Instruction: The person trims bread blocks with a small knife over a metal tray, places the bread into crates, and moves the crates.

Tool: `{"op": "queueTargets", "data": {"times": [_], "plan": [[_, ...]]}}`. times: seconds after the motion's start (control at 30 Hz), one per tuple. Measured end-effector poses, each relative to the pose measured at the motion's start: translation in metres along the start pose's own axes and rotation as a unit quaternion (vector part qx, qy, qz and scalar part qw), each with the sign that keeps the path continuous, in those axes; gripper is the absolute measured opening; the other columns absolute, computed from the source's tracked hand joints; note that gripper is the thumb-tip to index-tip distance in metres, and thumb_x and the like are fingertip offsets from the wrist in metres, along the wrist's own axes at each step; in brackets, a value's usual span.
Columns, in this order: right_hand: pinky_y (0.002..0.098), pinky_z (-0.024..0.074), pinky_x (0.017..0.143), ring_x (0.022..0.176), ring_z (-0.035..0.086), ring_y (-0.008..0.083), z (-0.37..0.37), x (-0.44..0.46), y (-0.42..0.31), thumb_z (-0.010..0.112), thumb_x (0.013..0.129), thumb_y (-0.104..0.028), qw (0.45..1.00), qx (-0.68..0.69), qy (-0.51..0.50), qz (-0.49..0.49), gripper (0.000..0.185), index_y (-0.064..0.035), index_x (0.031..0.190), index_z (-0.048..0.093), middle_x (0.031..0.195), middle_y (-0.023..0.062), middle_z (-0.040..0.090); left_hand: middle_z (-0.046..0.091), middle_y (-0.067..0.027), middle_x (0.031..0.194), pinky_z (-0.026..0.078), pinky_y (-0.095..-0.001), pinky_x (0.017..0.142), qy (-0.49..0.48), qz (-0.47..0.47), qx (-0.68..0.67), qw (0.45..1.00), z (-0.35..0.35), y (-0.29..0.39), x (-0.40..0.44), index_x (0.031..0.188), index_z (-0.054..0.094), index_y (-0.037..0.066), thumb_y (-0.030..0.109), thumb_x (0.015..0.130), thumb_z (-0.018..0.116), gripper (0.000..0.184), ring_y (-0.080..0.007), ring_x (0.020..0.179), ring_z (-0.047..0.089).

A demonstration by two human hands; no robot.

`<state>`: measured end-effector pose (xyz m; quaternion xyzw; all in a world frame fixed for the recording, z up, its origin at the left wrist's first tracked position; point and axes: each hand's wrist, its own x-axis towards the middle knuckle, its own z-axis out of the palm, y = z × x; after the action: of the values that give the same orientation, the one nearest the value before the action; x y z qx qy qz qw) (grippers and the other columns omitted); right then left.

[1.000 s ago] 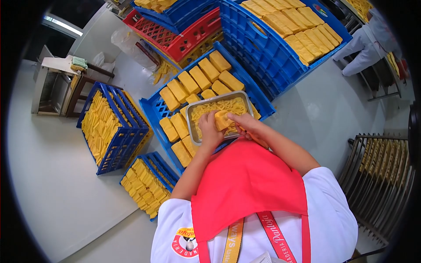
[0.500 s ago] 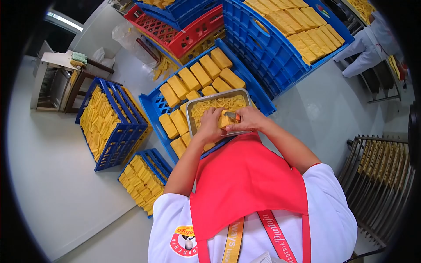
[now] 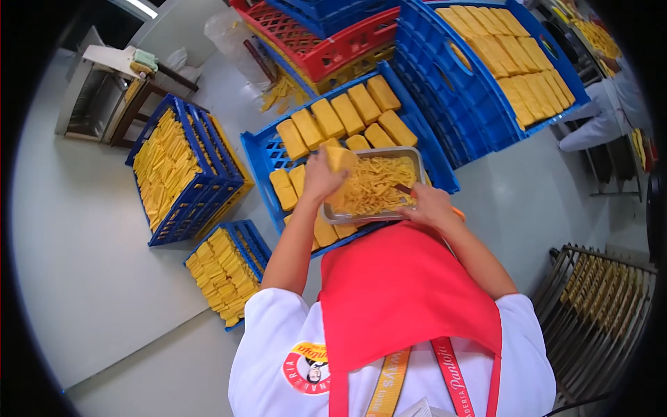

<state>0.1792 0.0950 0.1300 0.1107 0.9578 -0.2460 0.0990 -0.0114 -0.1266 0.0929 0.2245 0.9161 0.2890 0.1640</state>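
Note:
My left hand (image 3: 324, 176) is closed around a yellow bread loaf (image 3: 341, 159), held tilted over the left edge of a metal pan (image 3: 420, 165). Thin yellow trimmings (image 3: 379, 182) fill the pan. Closed on a knife, my right hand (image 3: 430, 207) rests by the pan's right front corner; the knife's blade (image 3: 404, 188) points into the pan, and its orange handle (image 3: 458, 214) sticks out behind the hand. Beneath the pan is a blue crate (image 3: 257, 144) holding rows of similar loaves (image 3: 327, 118). The pan hides some of them.
Blue crates (image 3: 182, 208) of stacked yellow slices stand at left. Behind are a red crate (image 3: 333, 52) and a tall blue crate (image 3: 434, 90) with more loaves. A slicing machine (image 3: 90, 97) is far left, a metal rack (image 3: 590, 306) right. Another person (image 3: 604, 115) stands at upper right.
My left hand has carried the loaf from over the pan's middle to its left edge. My right hand has drawn the knife away from the loaf, toward the pan's right side. The view has shifted.

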Motion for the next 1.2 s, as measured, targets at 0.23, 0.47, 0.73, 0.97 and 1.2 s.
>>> {"op": "queueTargets", "data": {"times": [0.23, 0.47, 0.73, 0.97, 1.2], "plan": [[0.0497, 0.049, 0.075, 0.088, 0.064, 0.0392, -0.006, -0.016, 0.0, 0.065, 0.084, -0.044, 0.988, 0.028, -0.072, 0.132, 0.042, -0.0035, 0.093, 0.062, 0.091, 0.0213, 0.067, 0.038, -0.0289, 0.14, 0.04, -0.0476, 0.102, 0.222, -0.177, 0.116, 0.952, -0.058, -0.119, 0.072, 0.146, 0.027, -0.002, 0.037, 0.081, 0.068, 0.087, -0.0474, 0.118, 0.047], [0.0498, 0.0484, 0.074, 0.085, 0.063, 0.0417, -0.013, -0.027, 0.002, 0.064, 0.085, -0.04, 0.977, 0.053, -0.07, 0.195, 0.039, -0.0021, 0.092, 0.061, 0.084, 0.0216, 0.066, 0.031, -0.0277, 0.147, 0.044, -0.0476, 0.099, 0.125, -0.133, 0.221, 0.958, -0.037, -0.169, 0.109, 0.143, 0.037, 0.004, 0.011, 0.091, 0.052, 0.055, -0.0491, 0.122, 0.045], [0.0499, 0.0478, 0.074, 0.085, 0.063, 0.0416, -0.018, -0.035, -0.008, 0.063, 0.085, -0.039, 0.969, 0.079, -0.068, 0.223, 0.038, -0.0019, 0.091, 0.06, 0.085, 0.0224, 0.066, 0.048, -0.0357, 0.13, 0.047, -0.0448, 0.096, 0.094, -0.155, 0.156, 0.971, -0.004, -0.142, 0.138, 0.126, 0.043, -0.005, 0.028, 0.081, 0.071, 0.062, -0.0417, 0.119, 0.052], [0.0491, 0.048, 0.075, 0.087, 0.063, 0.0411, -0.015, -0.045, -0.006, 0.059, 0.088, -0.043, 0.962, 0.094, -0.069, 0.245, 0.041, -0.002, 0.09, 0.061, 0.086, 0.0218, 0.066, 0.058, -0.0317, 0.117, 0.05, -0.0436, 0.09, 0.104, -0.253, -0.024, 0.962, -0.02, -0.138, 0.126, 0.131, 0.03, -0.001, 0.028, 0.076, 0.072, 0.075, -0.0428, 0.105, 0.06], [0.0496, 0.0476, 0.075, 0.087, 0.062, 0.0421, -0.012, -0.028, -0.007, 0.048, 0.095, -0.049, 0.966, 0.151, -0.025, 0.209, 0.05, -0.0014, 0.09, 0.063, 0.087, 0.0217, 0.066, 0.063, -0.0165, 0.114, 0.056, -0.0396, 0.077, -0.024, -0.29, -0.758, 0.584, -0.028, -0.088, 0.053, 0.12, 0.053, 0.006, 0.032, 0.077, 0.063, 0.051, -0.0299, 0.098, 0.064]]}}
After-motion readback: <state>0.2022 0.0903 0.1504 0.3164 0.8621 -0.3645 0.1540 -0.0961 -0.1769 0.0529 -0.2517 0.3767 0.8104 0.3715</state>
